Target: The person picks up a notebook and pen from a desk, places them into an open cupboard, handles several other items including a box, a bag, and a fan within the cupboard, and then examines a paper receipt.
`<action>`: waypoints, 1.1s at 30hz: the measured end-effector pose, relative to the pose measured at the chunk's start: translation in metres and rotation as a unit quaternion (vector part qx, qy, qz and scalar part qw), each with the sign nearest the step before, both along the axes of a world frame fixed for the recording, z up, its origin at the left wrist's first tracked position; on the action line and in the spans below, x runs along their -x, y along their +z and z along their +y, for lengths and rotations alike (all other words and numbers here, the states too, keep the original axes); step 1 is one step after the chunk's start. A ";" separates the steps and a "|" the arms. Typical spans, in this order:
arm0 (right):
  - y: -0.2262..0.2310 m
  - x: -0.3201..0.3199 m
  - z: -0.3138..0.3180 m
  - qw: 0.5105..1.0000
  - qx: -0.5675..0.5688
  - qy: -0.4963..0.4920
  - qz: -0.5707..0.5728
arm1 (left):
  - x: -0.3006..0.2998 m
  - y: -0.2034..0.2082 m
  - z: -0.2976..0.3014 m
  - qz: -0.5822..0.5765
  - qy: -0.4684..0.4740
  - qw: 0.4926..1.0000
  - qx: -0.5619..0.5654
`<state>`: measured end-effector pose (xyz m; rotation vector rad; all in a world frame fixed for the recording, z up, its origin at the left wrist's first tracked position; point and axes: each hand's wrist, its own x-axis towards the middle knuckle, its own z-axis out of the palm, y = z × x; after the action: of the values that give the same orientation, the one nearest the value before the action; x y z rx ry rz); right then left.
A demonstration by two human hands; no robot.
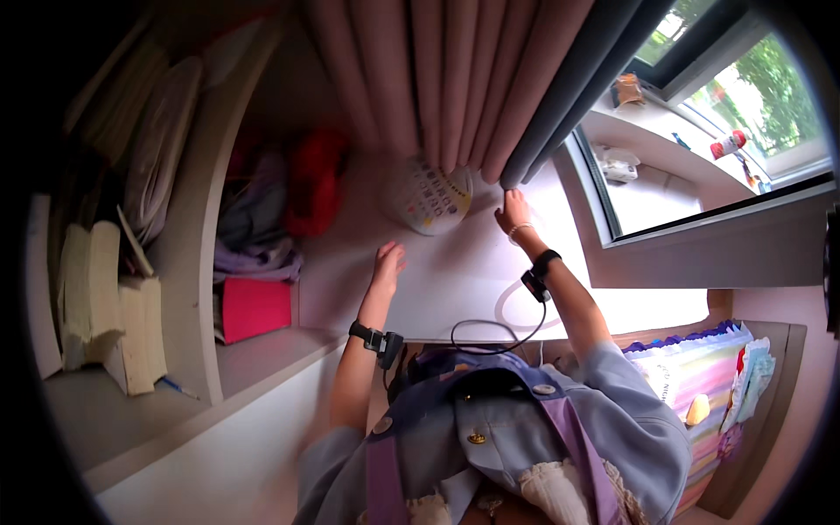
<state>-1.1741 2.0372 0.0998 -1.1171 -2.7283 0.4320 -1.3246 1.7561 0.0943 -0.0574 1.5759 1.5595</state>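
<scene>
My right hand (514, 213) reaches to the bottom corner of the grey curtain edge (560, 96), its fingers closed at the hem. The pink pleated part of the curtain (429, 79) hangs beside it. My left hand (389, 261) is held over the white surface (446, 289), fingers loosely bent and apart, with nothing in it. Between the hands and farther off, a rounded white thing (433, 201) with a coloured printed pattern lies partly under the curtain hem. I wear a black strap with a small box on each wrist.
At the left, shelves (206, 201) hold books (140, 332), folded clothes (254, 210), a red bundle (315, 179) and a bright pink box-shaped thing (255, 308). A black cable (490, 352) loops from my right wrist. An open window (700, 175) with a sill stands at the right, above a colourful board (691, 385).
</scene>
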 end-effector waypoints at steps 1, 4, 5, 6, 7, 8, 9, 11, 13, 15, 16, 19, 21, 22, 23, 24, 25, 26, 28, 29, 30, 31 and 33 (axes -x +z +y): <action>-0.001 0.003 0.024 0.997 -0.038 0.025 -0.057 | -0.004 -0.009 0.021 -0.019 0.037 0.999 -0.031; -0.025 -0.008 0.081 0.998 -0.047 -0.035 0.031 | -0.014 -0.023 0.082 -0.059 0.033 0.995 -0.074; 0.010 0.049 0.023 0.961 0.189 -0.084 0.182 | 0.011 -0.034 0.037 -0.063 0.094 0.992 -0.061; 0.010 0.052 0.029 0.976 0.163 -0.091 0.110 | 0.010 -0.037 0.042 -0.088 0.103 0.988 -0.077; 0.008 0.053 0.032 0.973 0.167 -0.081 0.135 | 0.013 -0.040 0.050 -0.086 0.091 0.989 -0.078; 0.006 0.055 0.033 0.970 0.171 -0.068 0.160 | 0.018 -0.043 0.057 -0.097 0.070 0.990 -0.076; -0.003 0.055 0.038 0.975 0.157 -0.057 0.146 | 0.026 -0.045 0.062 -0.106 0.057 0.990 -0.076; -0.008 0.056 0.038 0.988 -0.011 0.112 -0.102 | 0.028 -0.035 0.065 -0.144 0.091 0.983 -0.069; -0.021 0.050 0.040 0.976 -0.129 0.175 0.015 | 0.041 -0.059 0.075 -0.217 0.055 0.962 -0.154; -0.035 0.036 0.067 0.984 -0.087 0.154 -0.028 | 0.024 -0.055 0.116 -0.213 0.082 0.957 -0.180; -0.018 0.063 0.036 0.976 -0.048 0.212 -0.025 | 0.044 -0.064 0.090 -0.199 0.084 0.961 -0.173; -0.001 0.075 -0.007 0.952 -0.021 0.303 -0.020 | 0.041 -0.061 0.084 -0.012 0.110 0.990 -0.092; 0.008 0.043 -0.007 0.967 0.012 0.244 0.067 | 0.019 -0.002 0.093 -0.030 0.099 0.987 -0.125; 0.023 0.034 -0.017 0.970 0.008 0.209 0.127 | 0.019 0.025 0.077 -0.038 0.062 0.986 -0.151; 0.023 0.021 -0.025 0.968 0.037 0.166 0.187 | 0.022 0.034 0.054 -0.048 0.007 0.980 -0.192; 0.020 0.009 -0.029 0.960 0.069 0.116 0.244 | 0.018 0.061 0.032 -0.009 -0.041 0.979 -0.201; 0.039 0.004 -0.052 0.960 0.037 0.096 0.259 | 0.012 0.094 -0.003 0.030 -0.077 0.975 -0.206; 0.064 -0.002 -0.085 0.958 0.009 0.083 0.274 | 0.006 0.108 -0.040 0.072 -0.102 0.976 -0.178; 0.088 -0.027 -0.110 0.981 -0.027 0.055 0.182 | -0.008 0.151 -0.085 0.028 -0.129 0.981 -0.141; 0.103 -0.034 -0.115 0.981 -0.026 0.059 0.182 | -0.014 0.164 -0.099 0.032 -0.100 0.978 -0.178; 0.117 -0.039 -0.120 0.973 -0.058 0.103 0.199 | -0.018 0.177 -0.112 0.032 -0.097 0.979 -0.176; 0.126 -0.041 -0.123 0.962 -0.091 0.143 0.215 | -0.019 0.189 -0.120 0.062 -0.123 0.973 -0.187; 0.130 -0.044 -0.100 0.959 -0.013 0.201 0.199 | -0.025 0.211 -0.126 0.093 -0.147 0.965 -0.195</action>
<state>-1.1304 1.9376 0.2302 -0.3984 -2.5685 0.5979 -1.3001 1.6296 0.3050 0.5321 1.3141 1.6389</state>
